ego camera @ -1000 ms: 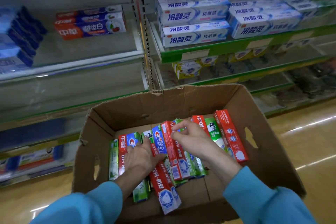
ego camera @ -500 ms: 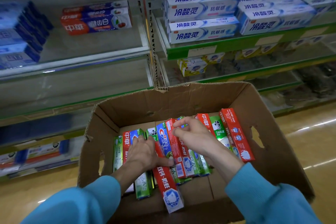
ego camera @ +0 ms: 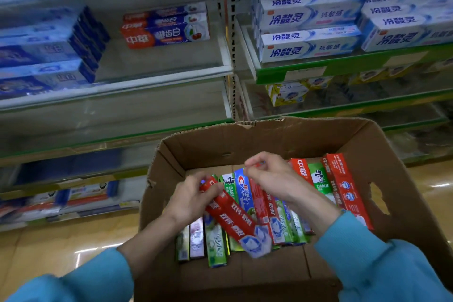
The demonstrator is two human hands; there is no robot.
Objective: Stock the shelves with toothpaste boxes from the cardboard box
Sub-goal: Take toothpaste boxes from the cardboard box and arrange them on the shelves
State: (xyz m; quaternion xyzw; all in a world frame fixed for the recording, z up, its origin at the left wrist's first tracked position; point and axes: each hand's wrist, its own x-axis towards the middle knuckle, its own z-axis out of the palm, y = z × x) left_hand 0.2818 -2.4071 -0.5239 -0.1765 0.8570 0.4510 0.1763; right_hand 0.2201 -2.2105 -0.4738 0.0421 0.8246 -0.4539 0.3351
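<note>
Your left hand [ego camera: 188, 200] has its grip curled round the upper end of a red toothpaste box [ego camera: 230, 218], which lies tilted across the others inside the cardboard box [ego camera: 274, 142], its lower end with the blue and white tooth picture pointing towards you; your right hand [ego camera: 272, 179] hovers over the middle of the row with its fingers curled in a narrow pinch at something small and red, but the motion blur is too strong for me to tell what it holds, or whether it holds anything; both of your sleeves [ego camera: 382, 270] are teal.

Inside the cardboard box the rest of the toothpaste boxes lie side by side on the bottom; a blue Crest box [ego camera: 244, 193] sits just beside the tilted red one, a green Darlie box [ego camera: 321, 182] lies to the right of your right hand, and a long red box [ego camera: 343, 186] rests against it near the right wall; green boxes [ego camera: 215, 245] show below your left wrist.

Behind the cardboard box stand the shelves [ego camera: 157, 76]; on the left shelf there is a small stack of red and blue boxes [ego camera: 166, 29]; on the right, white and blue boxes [ego camera: 308, 43] are stacked above a green shelf edge [ego camera: 343, 66].
</note>
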